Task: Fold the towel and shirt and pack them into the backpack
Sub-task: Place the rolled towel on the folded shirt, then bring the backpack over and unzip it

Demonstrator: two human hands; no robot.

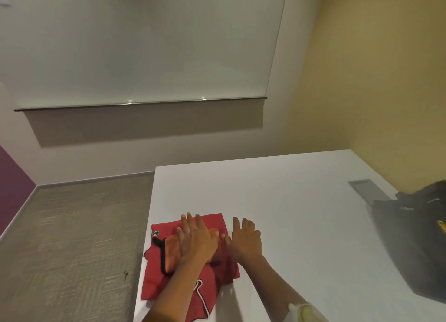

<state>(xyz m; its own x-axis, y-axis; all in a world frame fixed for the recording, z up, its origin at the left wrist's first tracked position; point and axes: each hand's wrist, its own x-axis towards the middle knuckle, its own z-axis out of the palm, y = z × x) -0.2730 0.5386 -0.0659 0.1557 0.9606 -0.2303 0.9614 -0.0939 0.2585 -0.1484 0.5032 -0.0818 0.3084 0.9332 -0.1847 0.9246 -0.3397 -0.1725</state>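
Red shirt (pixel 154 280) lay spread on the near-left corner of the white table (pixel 289 201), rumpled, w/ its lower hem hanging over the near edge and a small green logo (pixel 155 233) showing at its left side. On top of it sat the orange towel (pixel 171 251), black-edged and already folded into a compact rectangle.

Hands: L hand (pixel 196 242) was flat, fingers straight and spread, pressing down on the towel. R hand (pixel 246 244) was also flat w/ straight fingers, resting at the shirt's right edge, partly on cloth and partly on bare table. Neither gripped anything.

Black backpack (pixel 415 237) stood at the far right of the table, well apart from both garments; can't tell from this angle if its top was unzipped.

Progress, approx: towel fold looked done or nearly so, being smoothed. Shirt didn't look folded yet, edges loose and uneven. Nothing packed. Left to do, by my read: move the towel off, fold the shirt, then carry both across to the backpack and put them in.
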